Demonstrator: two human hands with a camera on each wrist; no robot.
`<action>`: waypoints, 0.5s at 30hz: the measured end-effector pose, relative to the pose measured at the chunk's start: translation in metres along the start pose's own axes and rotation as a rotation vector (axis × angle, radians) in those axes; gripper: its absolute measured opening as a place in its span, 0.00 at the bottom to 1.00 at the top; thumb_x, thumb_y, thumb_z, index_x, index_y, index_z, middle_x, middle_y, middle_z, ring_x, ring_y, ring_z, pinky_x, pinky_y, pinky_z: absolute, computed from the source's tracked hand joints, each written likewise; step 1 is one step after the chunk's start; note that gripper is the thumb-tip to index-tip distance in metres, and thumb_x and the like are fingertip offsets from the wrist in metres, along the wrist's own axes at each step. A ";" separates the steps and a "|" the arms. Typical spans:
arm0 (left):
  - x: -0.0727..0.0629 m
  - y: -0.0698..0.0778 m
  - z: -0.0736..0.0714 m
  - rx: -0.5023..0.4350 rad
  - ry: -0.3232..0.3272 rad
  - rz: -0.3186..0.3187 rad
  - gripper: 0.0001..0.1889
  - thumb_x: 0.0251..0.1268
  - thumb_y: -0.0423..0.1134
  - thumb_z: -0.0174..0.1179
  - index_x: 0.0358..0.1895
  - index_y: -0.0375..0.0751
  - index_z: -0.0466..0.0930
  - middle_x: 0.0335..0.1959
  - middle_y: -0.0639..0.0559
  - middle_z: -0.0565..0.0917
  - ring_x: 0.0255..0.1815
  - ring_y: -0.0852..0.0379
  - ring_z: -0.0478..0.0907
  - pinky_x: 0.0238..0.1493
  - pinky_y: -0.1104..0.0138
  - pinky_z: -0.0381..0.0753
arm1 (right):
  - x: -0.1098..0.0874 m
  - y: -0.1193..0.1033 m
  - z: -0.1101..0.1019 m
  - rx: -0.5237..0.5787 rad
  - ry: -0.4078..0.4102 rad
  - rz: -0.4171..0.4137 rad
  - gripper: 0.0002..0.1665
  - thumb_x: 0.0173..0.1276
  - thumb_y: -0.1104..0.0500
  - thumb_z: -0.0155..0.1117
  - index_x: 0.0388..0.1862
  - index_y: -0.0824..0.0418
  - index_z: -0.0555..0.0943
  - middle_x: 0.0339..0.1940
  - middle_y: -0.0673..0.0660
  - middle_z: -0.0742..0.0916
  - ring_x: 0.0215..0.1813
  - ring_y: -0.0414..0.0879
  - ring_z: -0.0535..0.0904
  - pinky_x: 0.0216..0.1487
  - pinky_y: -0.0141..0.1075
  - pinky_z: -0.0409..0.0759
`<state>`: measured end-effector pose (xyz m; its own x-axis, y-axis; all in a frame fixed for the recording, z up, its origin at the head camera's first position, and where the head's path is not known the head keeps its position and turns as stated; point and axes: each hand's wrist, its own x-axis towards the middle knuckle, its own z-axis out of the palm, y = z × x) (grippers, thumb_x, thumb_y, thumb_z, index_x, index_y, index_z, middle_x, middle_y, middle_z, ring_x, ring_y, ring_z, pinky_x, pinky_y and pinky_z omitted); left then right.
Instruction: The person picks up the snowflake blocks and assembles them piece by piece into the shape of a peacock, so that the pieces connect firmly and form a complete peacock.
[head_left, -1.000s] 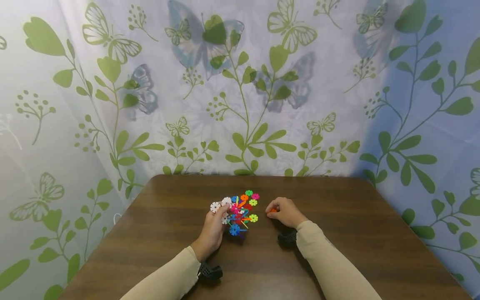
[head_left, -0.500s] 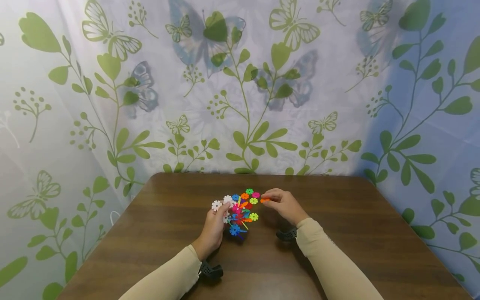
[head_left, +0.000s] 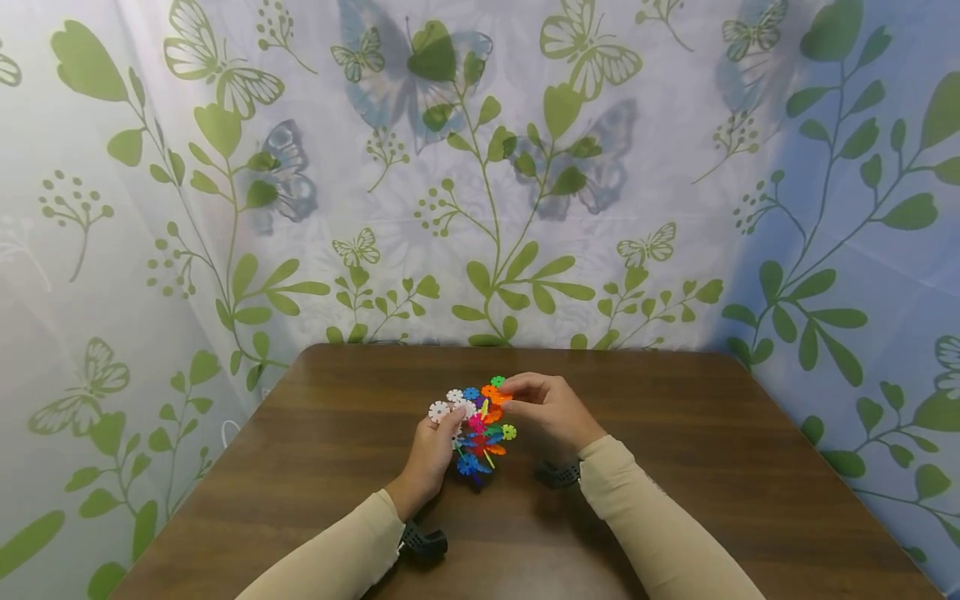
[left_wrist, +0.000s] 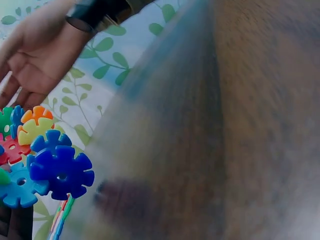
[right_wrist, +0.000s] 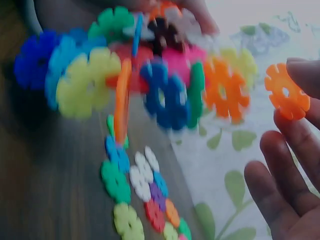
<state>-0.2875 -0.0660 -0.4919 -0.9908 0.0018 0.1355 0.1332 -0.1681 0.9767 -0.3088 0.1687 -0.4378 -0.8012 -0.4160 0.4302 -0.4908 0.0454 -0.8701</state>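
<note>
My left hand grips a cluster of interlocked flower-shaped plastic discs, with the thumb over white ones on its left side. Blue, yellow, orange, red, pink and green discs stick out of the cluster at many angles. Between thumb and fingertip, my right hand pinches a single orange flower disc. In the right wrist view this disc stands apart from the cluster, to its right. The left wrist view shows dark blue discs nearest, with my right palm above. Most left fingers are hidden behind the cluster.
Rows of more flower discs lie on the brown wooden table, behind the cluster. A curtain printed with leaves and butterflies hangs beyond the table's far edge. Black camera mounts hang under both wrists.
My right hand has lifted the orange disc from the table and carried it left, close to the cluster. My left hand has shifted slightly right and turned the cluster a little.
</note>
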 end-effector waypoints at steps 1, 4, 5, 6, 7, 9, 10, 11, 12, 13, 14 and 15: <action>0.000 0.000 0.000 0.014 -0.010 0.014 0.21 0.80 0.47 0.62 0.44 0.27 0.85 0.35 0.45 0.89 0.34 0.56 0.85 0.41 0.66 0.86 | 0.000 -0.002 0.003 0.002 -0.005 -0.007 0.15 0.72 0.69 0.72 0.56 0.72 0.86 0.56 0.68 0.86 0.51 0.67 0.84 0.52 0.43 0.86; -0.001 -0.001 0.000 0.055 -0.032 0.054 0.21 0.81 0.47 0.61 0.47 0.26 0.85 0.36 0.44 0.89 0.35 0.56 0.86 0.42 0.66 0.86 | 0.001 -0.005 0.010 -0.020 -0.014 -0.020 0.14 0.70 0.68 0.74 0.54 0.67 0.88 0.54 0.62 0.87 0.51 0.66 0.85 0.53 0.43 0.86; -0.001 -0.001 0.000 0.063 -0.040 0.061 0.21 0.81 0.47 0.61 0.48 0.26 0.85 0.37 0.44 0.89 0.36 0.55 0.87 0.42 0.66 0.86 | 0.002 -0.006 0.012 -0.031 -0.017 -0.022 0.14 0.70 0.67 0.74 0.53 0.65 0.88 0.54 0.60 0.87 0.51 0.64 0.85 0.53 0.43 0.86; -0.001 -0.001 -0.001 0.074 -0.048 0.070 0.21 0.81 0.47 0.60 0.48 0.26 0.85 0.38 0.43 0.90 0.36 0.55 0.87 0.42 0.66 0.86 | 0.002 -0.006 0.014 -0.043 -0.019 -0.023 0.13 0.70 0.67 0.75 0.53 0.65 0.89 0.53 0.59 0.88 0.51 0.62 0.85 0.54 0.43 0.85; -0.002 -0.001 -0.001 0.083 -0.055 0.078 0.21 0.82 0.47 0.59 0.48 0.27 0.85 0.39 0.43 0.90 0.37 0.54 0.87 0.43 0.66 0.86 | 0.002 -0.006 0.015 -0.059 -0.018 -0.023 0.13 0.70 0.66 0.75 0.52 0.64 0.89 0.52 0.58 0.88 0.51 0.61 0.85 0.54 0.43 0.85; -0.002 0.000 -0.001 0.094 -0.063 0.091 0.20 0.82 0.46 0.59 0.48 0.28 0.85 0.38 0.43 0.89 0.37 0.53 0.87 0.42 0.65 0.86 | 0.002 -0.006 0.018 -0.088 -0.015 -0.023 0.13 0.69 0.65 0.76 0.52 0.64 0.89 0.52 0.57 0.88 0.51 0.58 0.85 0.55 0.43 0.85; -0.003 0.000 0.000 0.098 -0.067 0.099 0.19 0.82 0.46 0.59 0.48 0.28 0.85 0.38 0.43 0.89 0.37 0.52 0.87 0.42 0.66 0.86 | 0.002 -0.006 0.019 -0.097 -0.012 -0.020 0.12 0.69 0.65 0.76 0.51 0.63 0.89 0.51 0.56 0.88 0.51 0.56 0.85 0.56 0.42 0.84; -0.003 0.000 0.000 0.096 -0.070 0.104 0.19 0.82 0.45 0.59 0.48 0.28 0.85 0.38 0.43 0.89 0.38 0.51 0.87 0.42 0.66 0.86 | 0.002 -0.006 0.020 -0.101 -0.008 -0.017 0.12 0.69 0.65 0.76 0.51 0.63 0.90 0.51 0.56 0.88 0.51 0.55 0.86 0.56 0.43 0.84; -0.002 -0.001 0.000 0.098 -0.074 0.111 0.18 0.83 0.44 0.59 0.48 0.28 0.85 0.38 0.43 0.89 0.38 0.51 0.87 0.42 0.65 0.86 | 0.002 -0.007 0.021 -0.103 -0.005 -0.014 0.12 0.69 0.64 0.77 0.51 0.62 0.90 0.51 0.56 0.88 0.51 0.55 0.86 0.56 0.43 0.84; -0.003 -0.001 0.000 0.100 -0.077 0.115 0.18 0.82 0.44 0.59 0.48 0.28 0.85 0.39 0.43 0.89 0.39 0.49 0.87 0.42 0.65 0.86 | 0.001 -0.007 0.022 -0.106 -0.001 -0.010 0.12 0.69 0.64 0.77 0.51 0.62 0.90 0.50 0.55 0.88 0.50 0.54 0.86 0.56 0.43 0.84; -0.003 -0.001 0.000 0.098 -0.080 0.120 0.18 0.82 0.44 0.59 0.48 0.29 0.86 0.38 0.44 0.89 0.39 0.48 0.87 0.42 0.65 0.86 | 0.001 -0.008 0.023 -0.106 0.002 -0.006 0.12 0.69 0.64 0.77 0.51 0.62 0.90 0.50 0.55 0.89 0.50 0.54 0.86 0.56 0.43 0.84; -0.003 -0.001 0.000 0.101 -0.085 0.127 0.18 0.82 0.44 0.59 0.48 0.29 0.86 0.38 0.44 0.89 0.39 0.48 0.87 0.42 0.65 0.86 | 0.001 -0.008 0.024 -0.102 0.002 -0.002 0.13 0.69 0.63 0.77 0.51 0.62 0.90 0.50 0.55 0.89 0.50 0.53 0.86 0.56 0.43 0.84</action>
<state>-0.2846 -0.0658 -0.4929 -0.9608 0.0712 0.2681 0.2630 -0.0729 0.9620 -0.2976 0.1464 -0.4357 -0.8007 -0.4142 0.4328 -0.5249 0.1369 -0.8401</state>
